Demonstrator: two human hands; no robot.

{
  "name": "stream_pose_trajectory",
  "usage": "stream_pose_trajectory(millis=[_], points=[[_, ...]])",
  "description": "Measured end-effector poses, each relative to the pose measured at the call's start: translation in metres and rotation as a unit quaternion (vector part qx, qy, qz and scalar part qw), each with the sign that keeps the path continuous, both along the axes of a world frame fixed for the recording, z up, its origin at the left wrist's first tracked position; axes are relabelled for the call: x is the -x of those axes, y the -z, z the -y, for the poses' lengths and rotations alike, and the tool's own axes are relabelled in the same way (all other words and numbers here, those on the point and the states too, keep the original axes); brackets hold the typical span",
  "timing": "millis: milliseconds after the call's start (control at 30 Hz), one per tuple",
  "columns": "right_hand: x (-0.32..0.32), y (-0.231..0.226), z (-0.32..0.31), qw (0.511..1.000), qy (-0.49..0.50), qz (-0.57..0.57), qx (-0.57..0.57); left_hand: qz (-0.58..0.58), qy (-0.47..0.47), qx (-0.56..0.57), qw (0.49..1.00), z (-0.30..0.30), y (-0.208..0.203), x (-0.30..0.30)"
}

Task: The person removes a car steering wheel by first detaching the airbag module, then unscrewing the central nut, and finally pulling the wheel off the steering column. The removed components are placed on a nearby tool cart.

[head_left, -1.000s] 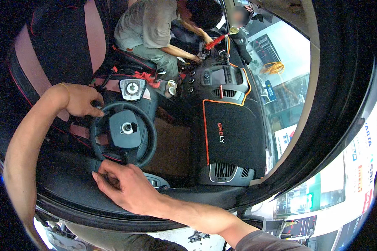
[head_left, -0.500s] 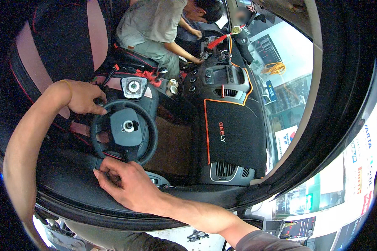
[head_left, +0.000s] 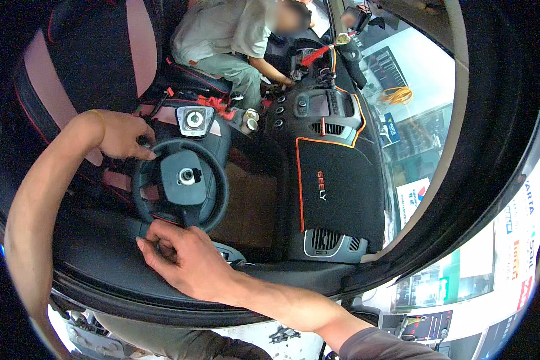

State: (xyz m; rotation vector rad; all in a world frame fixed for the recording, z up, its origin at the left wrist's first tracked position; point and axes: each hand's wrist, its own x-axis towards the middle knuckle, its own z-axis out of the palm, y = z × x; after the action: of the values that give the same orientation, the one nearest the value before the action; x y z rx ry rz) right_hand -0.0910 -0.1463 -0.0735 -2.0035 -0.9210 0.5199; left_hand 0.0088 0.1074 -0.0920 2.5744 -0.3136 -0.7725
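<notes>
A black steering wheel (head_left: 222, 186) rests against the car seat, apart from the dashboard, its bare hub facing up with a metal socket in the middle. At its upper left, my left hand (head_left: 126, 137) is closed, a fingertip touching the rim. Something dark shows between the fingers, too shadowed to name. My right hand (head_left: 189, 258) is by the lower rim and spoke, thumb and fingers curled together. What lies inside that curl is hidden. Beyond the wheel, a silver-grey square part with a round centre (head_left: 193, 121) lies on the seat.
A co-worker (head_left: 228, 42) leans over the far seat, one arm reaching to the centre console. Red cloth (head_left: 215, 107) and open cans (head_left: 251, 120) sit between the seats. The dashboard (head_left: 339, 186) runs along the right; the door sill (head_left: 294, 277) passes under my right forearm.
The view has shifted slightly. The co-worker has leaned further right, and one of their hands is no longer visible. My hands stay almost in place at the wheel.
</notes>
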Motion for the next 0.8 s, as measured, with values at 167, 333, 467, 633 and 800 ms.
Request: stream_pose_trajectory(millis=[167,333,467,633,800], points=[[0.001,-0.002,0.000,1.000,0.015,-0.006,0.009,0.023,0.011,-0.004,1.000,-0.001,-0.002,-0.001],[0.002,0.003,0.000,1.000,0.009,-0.021,-0.005,0.014,-0.002,-0.017,1.000,-0.004,0.008,-0.003],[0.002,0.000,0.000,1.000,0.008,-0.016,0.005,0.044,0.039,-0.021,0.998,-0.004,0.007,-0.004],[0.004,0.005,0.000,0.998,0.018,-0.049,-0.022,0.006,0.007,0.000,1.000,-0.003,0.001,-0.003],[0.003,0.000,0.000,0.999,0.007,-0.035,0.001,-0.009,-0.011,-0.011,1.000,0.000,-0.004,-0.001]])
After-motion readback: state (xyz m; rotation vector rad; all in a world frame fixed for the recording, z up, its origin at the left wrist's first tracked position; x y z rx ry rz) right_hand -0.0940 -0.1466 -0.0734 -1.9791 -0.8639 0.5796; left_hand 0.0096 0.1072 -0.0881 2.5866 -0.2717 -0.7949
